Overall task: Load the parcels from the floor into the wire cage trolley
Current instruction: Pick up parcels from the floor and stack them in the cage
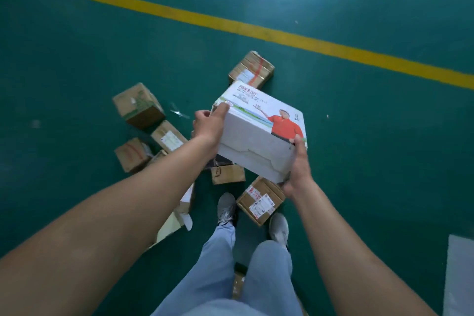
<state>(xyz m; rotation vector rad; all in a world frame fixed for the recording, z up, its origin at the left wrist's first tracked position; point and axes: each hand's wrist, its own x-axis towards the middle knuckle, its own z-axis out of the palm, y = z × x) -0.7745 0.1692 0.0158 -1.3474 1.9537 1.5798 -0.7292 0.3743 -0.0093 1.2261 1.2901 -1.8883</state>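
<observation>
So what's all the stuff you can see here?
White box: one, white with a printed picture, held up above the floor.
Brown parcels: at least seven, cardboard, scattered on the floor around the feet.
Floor: green.
Line: one, yellow, painted across the floor.
Shoes: two, pale grey.
Trouser legs: light blue.
Left hand: grips the box's left end.
Right hand: grips its right corner.

White printed parcel held tilted above brown parcels on floor.
</observation>
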